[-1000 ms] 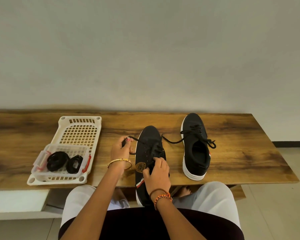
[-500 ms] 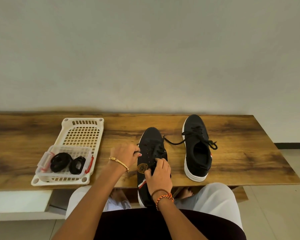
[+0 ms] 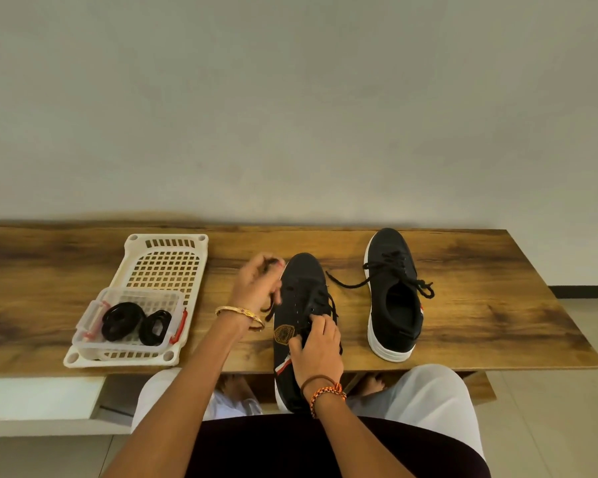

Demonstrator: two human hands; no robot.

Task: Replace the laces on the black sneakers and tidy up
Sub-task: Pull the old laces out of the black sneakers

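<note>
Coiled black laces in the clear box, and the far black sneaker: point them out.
Coiled black laces [image 3: 122,321], head view, middle of the larger coil.
Far black sneaker with white sole [image 3: 389,243], head view, on its toe cap.

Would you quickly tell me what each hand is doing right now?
Left hand: blurred, fingers curled round the black lace beside the near sneaker.
Right hand: fingers pinch the lace at that sneaker's eyelets.

On the table [image 3: 497,305], lower centre of frame, the near sneaker [image 3: 301,298] lay under my right hand [image 3: 320,343]. The second sneaker [image 3: 394,294] sat right; the tray [image 3: 132,243], holding a container [image 3: 94,305], sat left.
</note>
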